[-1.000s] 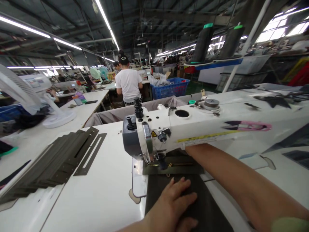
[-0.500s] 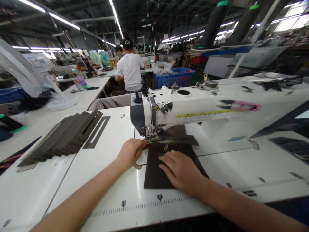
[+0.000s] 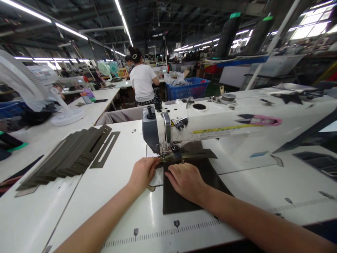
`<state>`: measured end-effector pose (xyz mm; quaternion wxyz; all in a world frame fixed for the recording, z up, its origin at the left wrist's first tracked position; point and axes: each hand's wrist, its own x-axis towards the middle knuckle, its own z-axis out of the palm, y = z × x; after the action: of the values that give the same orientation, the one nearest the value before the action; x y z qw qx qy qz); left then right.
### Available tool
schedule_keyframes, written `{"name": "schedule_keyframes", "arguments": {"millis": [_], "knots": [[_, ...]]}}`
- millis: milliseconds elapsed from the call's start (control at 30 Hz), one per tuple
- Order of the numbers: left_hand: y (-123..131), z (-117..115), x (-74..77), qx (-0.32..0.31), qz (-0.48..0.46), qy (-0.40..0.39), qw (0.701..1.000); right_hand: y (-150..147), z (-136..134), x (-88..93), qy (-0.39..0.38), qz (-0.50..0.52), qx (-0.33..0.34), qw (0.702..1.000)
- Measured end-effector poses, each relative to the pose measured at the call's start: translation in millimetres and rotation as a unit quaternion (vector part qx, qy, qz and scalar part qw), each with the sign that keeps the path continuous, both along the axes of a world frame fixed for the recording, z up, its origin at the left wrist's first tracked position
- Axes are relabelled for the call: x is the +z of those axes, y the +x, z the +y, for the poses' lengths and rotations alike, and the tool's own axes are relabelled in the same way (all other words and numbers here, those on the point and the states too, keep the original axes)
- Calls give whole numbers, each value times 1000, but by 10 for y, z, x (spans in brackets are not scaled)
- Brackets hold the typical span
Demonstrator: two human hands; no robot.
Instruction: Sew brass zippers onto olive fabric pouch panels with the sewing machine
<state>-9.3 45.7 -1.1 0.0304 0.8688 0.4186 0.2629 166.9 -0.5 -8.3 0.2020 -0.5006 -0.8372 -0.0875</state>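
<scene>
A dark olive panel (image 3: 192, 202) lies under the white sewing machine (image 3: 210, 117). Across the panel runs a slotted strip (image 3: 209, 153), its left end passing beneath the presser foot (image 3: 163, 154). My left hand (image 3: 143, 174) has thumb and fingers pinched at that left end, right beside the foot; the exact grip is partly hidden. Spread over the panel, my right hand (image 3: 186, 182) rests with fingers bent and thumb apart, just below the strip. A small metal zipper pull (image 3: 183, 161) shows at its fingertips, mostly covered.
A fanned stack of slotted strips (image 3: 68, 154) lies on the left, with one loose strip (image 3: 105, 150) beside it. Pink-handled thread snips (image 3: 259, 119) sit on the machine arm. Beyond are a white fan (image 3: 67, 116), a blue crate (image 3: 188, 89) and a person in a white shirt (image 3: 143, 80).
My right hand has slid left and up the panel, toward the presser foot, and now covers most of the zipper pull. The panel's lower part has swung slightly right. My left hand stays by the foot.
</scene>
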Motion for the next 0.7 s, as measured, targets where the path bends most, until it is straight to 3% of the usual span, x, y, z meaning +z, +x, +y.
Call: {"name": "schedule_keyframes", "arguments": {"millis": [133, 267, 400, 467, 567, 700], "knots": [[-8, 8, -22, -5, -5, 0, 1000, -20, 75, -14, -61, 2, -30, 998], [-13, -11, -49, -59, 21, 53, 997, -9, 107, -27, -97, 21, -4, 995], [15, -63, -44, -79, 86, 86, 989, 24, 83, -27, -59, 37, 39, 997], [34, -82, -36, -73, 105, 96, 987, 42, 71, -16, 4, 41, 67, 997], [56, -92, -32, -66, 120, 116, 984, 59, 78, -16, 82, 50, 56, 994], [72, -97, -36, -57, 132, 125, 982, 60, 113, -77, 25, 63, 52, 996]]}}
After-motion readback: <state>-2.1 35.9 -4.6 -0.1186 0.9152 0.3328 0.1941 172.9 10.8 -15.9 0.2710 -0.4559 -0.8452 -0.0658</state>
